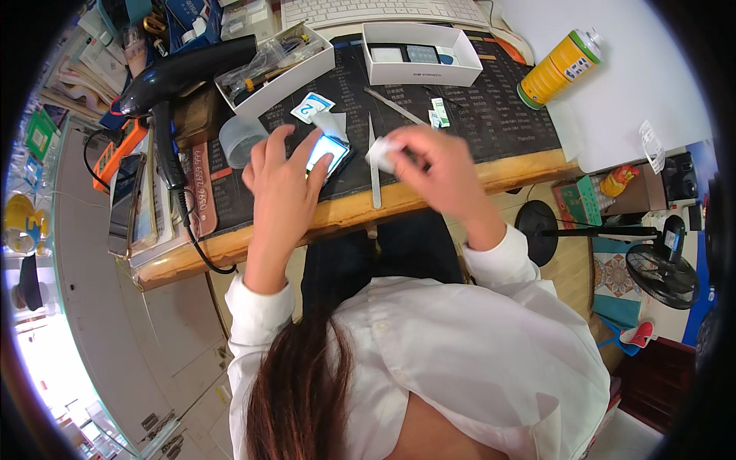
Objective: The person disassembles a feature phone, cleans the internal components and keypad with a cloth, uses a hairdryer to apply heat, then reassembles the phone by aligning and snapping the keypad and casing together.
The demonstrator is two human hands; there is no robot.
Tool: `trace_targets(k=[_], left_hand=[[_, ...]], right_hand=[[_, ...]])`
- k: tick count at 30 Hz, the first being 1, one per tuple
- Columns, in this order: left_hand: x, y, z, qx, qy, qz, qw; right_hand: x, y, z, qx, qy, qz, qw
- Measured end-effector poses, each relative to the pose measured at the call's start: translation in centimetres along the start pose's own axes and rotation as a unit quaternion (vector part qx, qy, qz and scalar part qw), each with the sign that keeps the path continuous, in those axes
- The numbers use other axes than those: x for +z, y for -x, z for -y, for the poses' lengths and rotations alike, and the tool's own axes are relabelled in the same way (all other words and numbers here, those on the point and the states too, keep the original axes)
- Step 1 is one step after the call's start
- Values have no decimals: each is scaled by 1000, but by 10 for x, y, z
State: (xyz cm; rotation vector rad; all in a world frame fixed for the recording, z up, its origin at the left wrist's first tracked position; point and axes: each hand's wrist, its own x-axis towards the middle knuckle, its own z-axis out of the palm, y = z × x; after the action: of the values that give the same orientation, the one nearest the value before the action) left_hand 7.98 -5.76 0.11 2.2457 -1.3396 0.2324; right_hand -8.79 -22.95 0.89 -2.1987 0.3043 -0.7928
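Note:
My left hand (285, 178) is over a small device with a lit screen (330, 150), its thumb and index finger on the device and the other fingers spread. A small pale sheet (331, 123) sticks up at the device's far edge. My right hand (438, 165), slightly blurred, pinches a crumpled white wipe (380, 155). Between the hands, metal tweezers (375, 172) lie on the dark mat, partly under the wipe. A second slim metal tool (395, 106) lies beyond them. Torn white-and-blue sachets (311, 108) and green-and-white packets (439, 113) are scattered nearby.
A translucent roll (239, 142) stands left of my left hand, near a black heat gun (192, 73) with its cord. Farther back are a white box of tools (303, 74), another white box (418, 74) holding a phone-like part, and a keyboard (383, 13). A yellow spray can (559, 69) stands right.

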Motion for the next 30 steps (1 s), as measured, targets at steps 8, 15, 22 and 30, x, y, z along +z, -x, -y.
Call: trace_targets(k=[8, 15, 22, 30], left_hand=[[-3, -11, -2, 26, 109, -133, 985], [-16, 58, -48, -170, 629, 73, 755], [-17, 66, -38, -187, 678, 63, 708], [-11, 83, -37, -147, 695, 88, 698]], right_hand=[[-2, 7, -1, -38, 140, -22, 989], [15, 23, 41, -116, 40, -8, 992], [10, 33, 44, 160, -268, 132, 941], [16, 45, 38, 223, -474, 165, 836]])
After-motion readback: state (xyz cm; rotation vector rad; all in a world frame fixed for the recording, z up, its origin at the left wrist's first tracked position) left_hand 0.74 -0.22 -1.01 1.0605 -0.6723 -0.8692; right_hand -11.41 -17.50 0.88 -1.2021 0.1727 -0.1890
